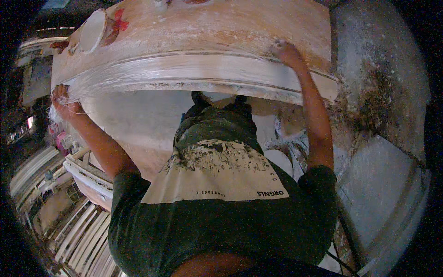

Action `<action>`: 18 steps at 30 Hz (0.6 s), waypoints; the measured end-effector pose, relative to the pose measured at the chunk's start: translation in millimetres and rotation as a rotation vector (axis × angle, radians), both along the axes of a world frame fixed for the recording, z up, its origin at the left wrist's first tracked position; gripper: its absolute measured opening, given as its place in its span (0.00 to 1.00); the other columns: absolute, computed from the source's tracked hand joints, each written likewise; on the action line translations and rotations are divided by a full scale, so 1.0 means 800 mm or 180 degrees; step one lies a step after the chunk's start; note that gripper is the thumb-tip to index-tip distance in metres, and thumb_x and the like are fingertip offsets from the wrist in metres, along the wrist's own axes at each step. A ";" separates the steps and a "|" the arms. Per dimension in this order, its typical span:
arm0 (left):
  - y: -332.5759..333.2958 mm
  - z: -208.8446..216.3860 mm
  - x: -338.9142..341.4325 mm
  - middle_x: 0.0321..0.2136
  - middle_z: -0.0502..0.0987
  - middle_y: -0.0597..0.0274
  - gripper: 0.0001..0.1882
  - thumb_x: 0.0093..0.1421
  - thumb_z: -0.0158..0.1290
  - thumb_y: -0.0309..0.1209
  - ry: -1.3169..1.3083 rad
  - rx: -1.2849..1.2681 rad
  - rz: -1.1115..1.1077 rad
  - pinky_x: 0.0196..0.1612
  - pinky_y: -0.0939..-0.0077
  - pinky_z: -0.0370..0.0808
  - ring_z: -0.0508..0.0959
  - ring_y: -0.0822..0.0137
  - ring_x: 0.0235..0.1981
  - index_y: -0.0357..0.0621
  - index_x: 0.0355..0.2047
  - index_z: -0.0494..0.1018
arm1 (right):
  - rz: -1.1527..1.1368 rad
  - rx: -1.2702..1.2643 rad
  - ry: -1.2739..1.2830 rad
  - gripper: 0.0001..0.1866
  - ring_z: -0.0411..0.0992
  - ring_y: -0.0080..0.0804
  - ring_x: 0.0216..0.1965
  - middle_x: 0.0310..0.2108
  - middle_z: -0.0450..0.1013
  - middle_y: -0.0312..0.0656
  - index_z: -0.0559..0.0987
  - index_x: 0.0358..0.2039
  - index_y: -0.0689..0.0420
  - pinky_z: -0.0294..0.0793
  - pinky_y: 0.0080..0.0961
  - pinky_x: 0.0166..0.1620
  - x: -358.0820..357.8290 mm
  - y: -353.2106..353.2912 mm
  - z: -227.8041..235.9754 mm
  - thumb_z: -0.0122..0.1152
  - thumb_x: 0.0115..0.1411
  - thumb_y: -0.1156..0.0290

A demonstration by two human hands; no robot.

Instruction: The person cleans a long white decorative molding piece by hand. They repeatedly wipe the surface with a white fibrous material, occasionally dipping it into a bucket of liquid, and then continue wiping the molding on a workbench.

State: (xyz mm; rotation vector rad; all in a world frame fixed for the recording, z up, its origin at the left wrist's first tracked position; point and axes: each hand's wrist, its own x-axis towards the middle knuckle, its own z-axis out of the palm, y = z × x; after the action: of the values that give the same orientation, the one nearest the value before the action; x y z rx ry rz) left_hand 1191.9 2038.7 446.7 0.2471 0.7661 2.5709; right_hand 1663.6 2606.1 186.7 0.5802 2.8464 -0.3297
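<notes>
A long white strip-shaped mould (221,69) with raised edges lies along the near side of a plaster-smeared wooden table (217,23). Thin white fibres (99,76) fan out over its left part. At the left end, my left hand (67,104) has its fingers curled around a bunch of these fibres, with loose ends hanging past it. My right hand (288,53) is over the far edge of the mould near its right end. Its fingers are curled closed, and what they hold, if anything, is hidden.
A round white bowl-like vessel (93,31) and a red mark (121,19) are on the table's far left. Several long white strips (87,235) lie stacked at the lower left. A stained grey wall (378,55) rises at the right. A pale trough (92,184) stands beside my left arm.
</notes>
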 end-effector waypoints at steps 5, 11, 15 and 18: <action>-0.017 0.028 -0.022 0.20 0.54 0.68 0.13 0.52 0.48 0.25 0.0244 0.0281 -0.0221 0.28 0.75 0.55 0.55 0.71 0.23 0.49 0.19 0.54 | -0.0672 -0.1433 -0.0120 0.30 0.74 0.51 0.40 0.38 0.75 0.56 0.78 0.42 0.59 0.71 0.39 0.47 -0.143 -0.072 -0.031 0.56 0.51 0.43; -0.055 0.030 0.004 0.20 0.53 0.68 0.12 0.53 0.48 0.25 0.0123 0.1057 -0.0411 0.27 0.74 0.56 0.56 0.71 0.23 0.49 0.20 0.55 | -0.1017 -0.1356 0.0526 0.24 0.75 0.44 0.33 0.31 0.77 0.50 0.79 0.39 0.59 0.73 0.36 0.41 -0.153 -0.123 0.062 0.58 0.54 0.50; -0.089 0.010 -0.005 0.20 0.53 0.68 0.11 0.51 0.47 0.24 -0.0015 -0.0228 0.1235 0.27 0.75 0.55 0.55 0.71 0.22 0.49 0.20 0.55 | -0.0969 -0.1957 0.1670 0.16 0.74 0.43 0.36 0.36 0.76 0.47 0.80 0.38 0.56 0.72 0.38 0.42 -0.115 -0.191 0.121 0.57 0.57 0.57; -0.131 -0.032 -0.058 0.20 0.53 0.68 0.11 0.51 0.47 0.24 -0.0261 0.0615 0.0432 0.27 0.76 0.55 0.54 0.71 0.22 0.48 0.20 0.55 | -0.0831 0.0175 0.0715 0.15 0.70 0.43 0.43 0.43 0.73 0.42 0.81 0.38 0.52 0.67 0.42 0.49 -0.093 -0.208 0.048 0.61 0.55 0.58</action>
State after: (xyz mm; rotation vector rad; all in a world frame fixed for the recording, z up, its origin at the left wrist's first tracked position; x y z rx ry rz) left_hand 1145.2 1934.3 420.7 0.1524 0.5213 2.7674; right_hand 1589.6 2439.4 224.7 0.9885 3.0019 -0.3823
